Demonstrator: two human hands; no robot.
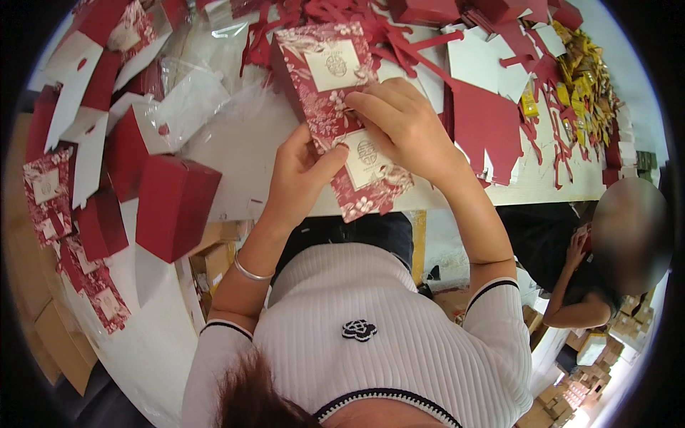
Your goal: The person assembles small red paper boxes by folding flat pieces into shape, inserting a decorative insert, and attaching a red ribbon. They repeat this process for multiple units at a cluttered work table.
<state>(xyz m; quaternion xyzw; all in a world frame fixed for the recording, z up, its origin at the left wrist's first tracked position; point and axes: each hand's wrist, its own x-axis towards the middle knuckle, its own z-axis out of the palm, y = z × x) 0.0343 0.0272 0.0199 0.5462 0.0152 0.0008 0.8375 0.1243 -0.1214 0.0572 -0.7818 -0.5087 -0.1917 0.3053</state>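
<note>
A red gift box with a white floral print and cream label panels (314,118) is tilted over the table's front edge. My left hand (292,175) grips its lower left side, with the thumb lying across the printed face near the lower label. From the right, my right hand (410,128) closes its bent fingers on the middle of the box, between the two labels. What those fingertips pinch there is partly hidden. The box's plain red side shows along its left, and its lower printed flap hangs beyond the table edge.
Plain red boxes (175,207) and clear plastic wrap (193,100) crowd the left. Red ribbons (421,53) lie behind the box. Flat red card pieces (485,128) and a heap of yellow packets (581,85) are to the right. A person (585,285) in black sits at the right.
</note>
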